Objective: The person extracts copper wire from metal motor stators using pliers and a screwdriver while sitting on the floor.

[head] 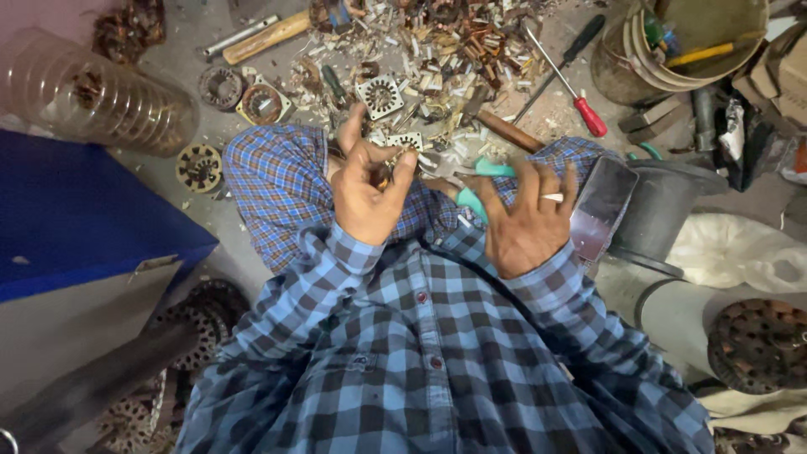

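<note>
I sit on the floor in a blue checked shirt, knees drawn up. My left hand point(367, 192) pinches a small brownish metal piece point(383, 176) between thumb and fingers; I cannot tell exactly what it is. My right hand point(527, 225), a ring on one finger, grips teal-handled pliers point(486, 171) whose jaws point left toward that piece. Both hands hover over my lap, a short gap between them.
A litter of copper and white scraps point(454, 46) covers the floor ahead, with square and round motor stators point(380, 95) point(262, 102) point(199, 166). Nearby lie a red-handled screwdriver point(589, 115), a wooden-handled tool point(267, 37), a clear jar point(92, 97), a blue box point(76, 210), a bucket point(689, 42), and a phone point(602, 206) on my right knee.
</note>
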